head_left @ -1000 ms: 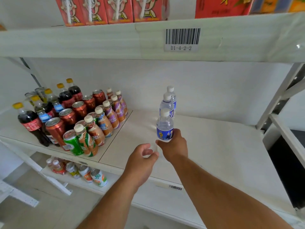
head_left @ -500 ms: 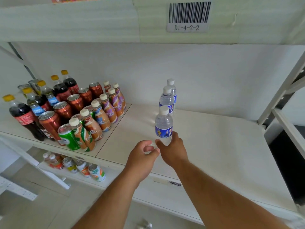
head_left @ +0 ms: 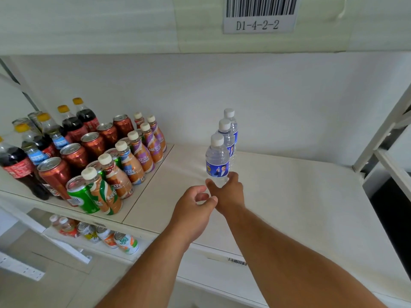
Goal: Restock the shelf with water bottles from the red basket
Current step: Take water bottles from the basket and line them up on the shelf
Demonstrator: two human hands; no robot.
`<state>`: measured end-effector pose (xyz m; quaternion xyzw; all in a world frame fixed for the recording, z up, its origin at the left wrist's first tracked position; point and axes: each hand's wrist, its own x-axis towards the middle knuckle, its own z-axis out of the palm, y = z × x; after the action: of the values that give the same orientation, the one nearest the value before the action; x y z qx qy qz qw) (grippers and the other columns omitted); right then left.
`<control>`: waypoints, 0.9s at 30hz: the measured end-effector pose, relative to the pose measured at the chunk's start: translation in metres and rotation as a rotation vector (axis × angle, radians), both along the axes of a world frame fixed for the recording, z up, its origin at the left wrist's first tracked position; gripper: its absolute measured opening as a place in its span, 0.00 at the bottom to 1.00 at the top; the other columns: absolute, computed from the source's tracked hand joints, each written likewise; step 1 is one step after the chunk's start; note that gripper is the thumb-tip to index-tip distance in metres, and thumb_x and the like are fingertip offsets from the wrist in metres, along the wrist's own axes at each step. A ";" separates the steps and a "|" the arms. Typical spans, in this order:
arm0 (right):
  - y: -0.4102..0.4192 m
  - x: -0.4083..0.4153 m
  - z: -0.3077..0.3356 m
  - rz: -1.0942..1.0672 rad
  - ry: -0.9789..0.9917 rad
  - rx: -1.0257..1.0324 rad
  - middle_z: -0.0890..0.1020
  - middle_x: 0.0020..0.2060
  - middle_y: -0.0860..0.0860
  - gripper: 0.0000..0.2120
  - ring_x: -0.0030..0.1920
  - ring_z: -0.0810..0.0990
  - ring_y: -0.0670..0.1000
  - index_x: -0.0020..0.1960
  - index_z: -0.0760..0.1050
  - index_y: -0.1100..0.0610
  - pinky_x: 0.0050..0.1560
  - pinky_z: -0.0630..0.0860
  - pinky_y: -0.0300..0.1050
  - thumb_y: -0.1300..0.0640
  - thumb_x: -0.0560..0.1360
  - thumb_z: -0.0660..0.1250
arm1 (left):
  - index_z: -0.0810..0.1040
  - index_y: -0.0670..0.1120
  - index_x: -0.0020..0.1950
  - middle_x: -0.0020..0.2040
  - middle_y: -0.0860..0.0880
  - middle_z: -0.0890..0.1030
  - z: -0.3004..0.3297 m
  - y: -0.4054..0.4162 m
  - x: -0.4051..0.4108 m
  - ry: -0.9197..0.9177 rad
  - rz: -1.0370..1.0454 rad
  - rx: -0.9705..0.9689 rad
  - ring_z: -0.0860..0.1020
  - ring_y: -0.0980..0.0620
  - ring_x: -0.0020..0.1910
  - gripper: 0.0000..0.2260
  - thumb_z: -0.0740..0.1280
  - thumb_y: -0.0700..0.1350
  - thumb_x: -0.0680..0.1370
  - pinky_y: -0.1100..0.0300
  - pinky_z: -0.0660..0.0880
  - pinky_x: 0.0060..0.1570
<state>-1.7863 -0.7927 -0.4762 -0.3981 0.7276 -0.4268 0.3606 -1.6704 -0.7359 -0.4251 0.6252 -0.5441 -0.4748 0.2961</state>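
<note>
Three clear water bottles with white caps and blue labels stand in a row running back on the white shelf (head_left: 289, 196). The front water bottle (head_left: 217, 160) is upright on the shelf, and my right hand (head_left: 226, 192) holds its base between thumb and fingers. Behind it stand the second water bottle (head_left: 227, 138) and the third water bottle (head_left: 232, 123). My left hand (head_left: 192, 210) hovers just left of the right hand, fingers loosely curled, holding nothing. The red basket is out of view.
Coffee bottles (head_left: 133, 161), cans (head_left: 73, 156) and cola bottles (head_left: 17, 165) fill the shelf's left part. The upper shelf edge with barcode label (head_left: 259, 14) hangs overhead. A metal upright (head_left: 378, 138) bounds the right. More drinks (head_left: 95, 233) lie on the lower shelf.
The front bottle has come down to stand on the shelf in line with the other two. My right hand slid down to its base. The camera tilted downward.
</note>
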 end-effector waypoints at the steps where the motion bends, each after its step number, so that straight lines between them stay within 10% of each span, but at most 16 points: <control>1: -0.003 0.000 -0.001 -0.010 -0.003 0.000 0.73 0.66 0.56 0.30 0.50 0.73 0.52 0.72 0.65 0.52 0.51 0.72 0.45 0.44 0.77 0.73 | 0.71 0.57 0.72 0.64 0.55 0.79 0.000 -0.003 0.000 -0.002 0.000 -0.003 0.80 0.51 0.61 0.21 0.68 0.54 0.80 0.47 0.79 0.64; 27: 0.085 0.006 -0.009 0.039 -0.157 0.069 0.74 0.68 0.53 0.41 0.47 0.88 0.51 0.78 0.62 0.51 0.59 0.83 0.56 0.42 0.73 0.76 | 0.73 0.57 0.70 0.61 0.59 0.80 0.009 0.070 0.049 0.019 -0.001 0.048 0.81 0.54 0.59 0.22 0.70 0.54 0.76 0.46 0.79 0.63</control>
<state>-1.7803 -0.7079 -0.4855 -0.3649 0.7034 -0.4242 0.4383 -1.6217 -0.6660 -0.4160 0.6273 -0.5298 -0.4939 0.2861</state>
